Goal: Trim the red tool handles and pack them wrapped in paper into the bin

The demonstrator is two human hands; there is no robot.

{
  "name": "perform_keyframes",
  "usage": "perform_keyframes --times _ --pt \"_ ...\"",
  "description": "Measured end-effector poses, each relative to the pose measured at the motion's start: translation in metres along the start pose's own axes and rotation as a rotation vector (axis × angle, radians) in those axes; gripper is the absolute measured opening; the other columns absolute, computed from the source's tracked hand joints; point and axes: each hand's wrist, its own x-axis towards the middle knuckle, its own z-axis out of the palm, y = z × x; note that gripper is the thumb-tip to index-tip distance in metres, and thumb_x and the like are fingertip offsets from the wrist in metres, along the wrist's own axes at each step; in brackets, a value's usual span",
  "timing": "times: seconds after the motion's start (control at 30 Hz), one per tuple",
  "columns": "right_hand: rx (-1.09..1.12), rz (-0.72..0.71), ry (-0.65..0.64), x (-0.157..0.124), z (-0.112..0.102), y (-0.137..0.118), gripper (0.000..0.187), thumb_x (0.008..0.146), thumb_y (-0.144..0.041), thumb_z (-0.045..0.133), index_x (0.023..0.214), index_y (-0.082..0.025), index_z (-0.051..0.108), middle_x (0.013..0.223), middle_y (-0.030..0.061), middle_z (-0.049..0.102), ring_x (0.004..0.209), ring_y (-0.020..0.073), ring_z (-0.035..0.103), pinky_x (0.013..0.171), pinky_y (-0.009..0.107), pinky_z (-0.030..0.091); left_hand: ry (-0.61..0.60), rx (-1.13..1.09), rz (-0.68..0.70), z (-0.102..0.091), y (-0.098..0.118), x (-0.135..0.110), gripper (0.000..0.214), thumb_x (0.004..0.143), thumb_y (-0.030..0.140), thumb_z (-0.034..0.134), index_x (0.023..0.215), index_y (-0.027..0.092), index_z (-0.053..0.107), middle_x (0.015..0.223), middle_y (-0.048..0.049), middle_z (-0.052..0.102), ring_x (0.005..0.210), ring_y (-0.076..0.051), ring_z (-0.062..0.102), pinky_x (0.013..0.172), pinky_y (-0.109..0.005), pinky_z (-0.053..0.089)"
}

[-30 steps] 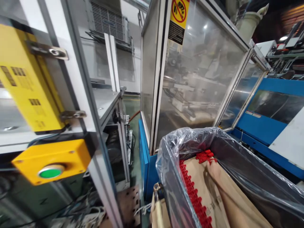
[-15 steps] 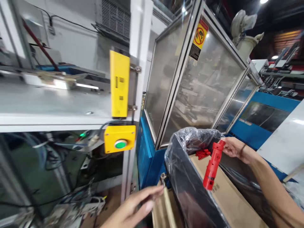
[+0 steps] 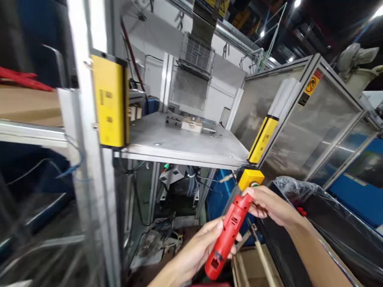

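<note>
A long red plastic housing (image 3: 228, 235), tube-shaped with small slots and holes, slants across the space in front of me. My left hand (image 3: 201, 244) is closed around its middle, the thumb on the near face and fingertips showing on the far side. At its upper end my right hand (image 3: 273, 204) pinches the rim between thumb and fingers. Just behind the right fingertips is a yellow button box (image 3: 249, 178), its green button partly covered.
A metal machine table (image 3: 176, 145) carries a small pale fixture (image 3: 192, 125). Yellow sensor bars (image 3: 109, 101) flank it. At right stands a black bin (image 3: 323, 211) lined with clear plastic, with a cardboard box (image 3: 254, 265) beside it. Red pieces (image 3: 25, 78) lie on a left-hand surface.
The view has swung left. My right hand has brought the red housing out from over the lined bin, and my left hand, previously empty, has taken hold of it.
</note>
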Motion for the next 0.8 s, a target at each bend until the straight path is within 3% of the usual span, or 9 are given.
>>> perform_keyframes --times 0.17,0.43,0.6,0.73,0.8 --pt "0.016 -0.087 -0.129 0.041 0.042 -0.018 0.058 0.083 -0.075 0.057 0.067 -0.019 0.050 0.054 -0.0069 0.040 0.047 0.0054 0.030 0.043 0.021 0.018 0.071 0.033 0.096 -0.024 0.035 -0.040 0.056 0.070 0.058 0.083 0.107 0.015 0.075 0.085 -0.0077 0.079 0.066 -0.012 0.068 0.066 -0.020 0.054" --pt "0.014 -0.094 -0.209 0.082 0.081 -0.022 0.062 0.083 -0.080 0.053 0.069 -0.019 0.053 0.050 -0.0058 0.043 0.043 0.0057 0.031 0.043 0.021 0.018 0.182 -0.019 0.197 -0.035 0.046 -0.081 0.063 0.066 0.061 0.084 0.110 0.017 0.074 0.079 -0.0064 0.078 0.059 -0.013 0.068 0.055 -0.021 0.056" --pt "-0.211 -0.279 -0.020 0.080 0.101 -0.024 0.062 0.091 -0.076 0.043 0.097 -0.018 0.064 0.056 -0.0032 0.052 0.049 0.0112 0.043 0.049 0.024 0.030 0.342 0.122 0.285 -0.031 0.050 -0.091 0.064 0.072 0.067 0.077 0.106 0.013 0.074 0.074 -0.0077 0.076 0.054 -0.012 0.064 0.052 -0.020 0.053" --pt "-0.540 -0.461 0.151 0.071 0.119 -0.031 0.039 0.092 -0.060 0.054 0.085 -0.022 0.060 0.059 -0.0034 0.053 0.054 0.0128 0.046 0.055 0.027 0.032 0.401 0.287 0.363 -0.030 0.050 -0.098 0.071 0.076 0.069 0.071 0.118 0.010 0.072 0.075 -0.0098 0.075 0.058 -0.014 0.066 0.055 -0.022 0.054" --pt "-0.628 -0.510 0.196 0.068 0.125 -0.033 0.036 0.096 -0.054 0.048 0.079 -0.023 0.057 0.058 -0.0037 0.052 0.052 0.0124 0.044 0.057 0.027 0.030 0.406 0.325 0.389 -0.030 0.048 -0.101 0.073 0.078 0.069 0.070 0.121 0.010 0.071 0.076 -0.0105 0.075 0.060 -0.015 0.066 0.056 -0.022 0.055"
